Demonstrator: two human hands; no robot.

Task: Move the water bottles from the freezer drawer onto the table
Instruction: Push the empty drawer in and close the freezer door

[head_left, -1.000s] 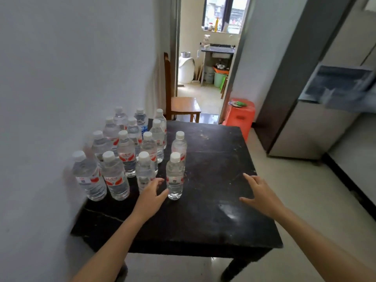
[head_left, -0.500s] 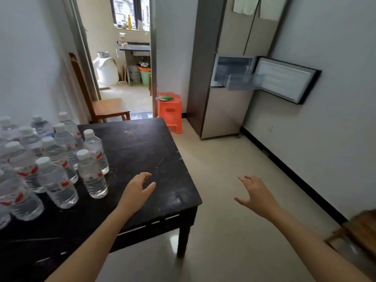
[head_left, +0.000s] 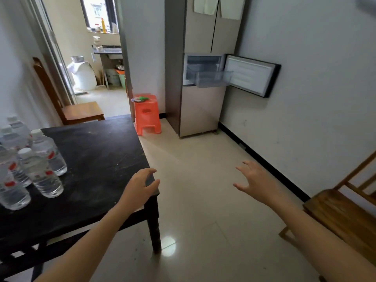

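Several clear water bottles [head_left: 38, 171] with white caps and red labels stand upright on the left part of the black table [head_left: 97, 151]. My left hand [head_left: 140, 188] hovers open over the table's near right corner, holding nothing. My right hand [head_left: 254, 182] is open with fingers spread above the floor, also empty. Across the room the tall fridge [head_left: 201, 110] has its freezer door [head_left: 252, 75] swung open to the right, and a clear freezer drawer [head_left: 213, 79] is pulled out; I cannot tell what lies inside it.
An orange plastic stool [head_left: 147, 115] stands between the table and the fridge. A wooden chair [head_left: 79, 112] sits behind the table by a doorway. Another wooden chair [head_left: 345, 212] is at the right wall. Pale tiled floor [head_left: 203, 200] runs from me to the fridge.
The view has swung right, away from the bottles toward the fridge. My left hand has left the bottles and moved to the table's corner; my right hand is now off the table, over the floor.
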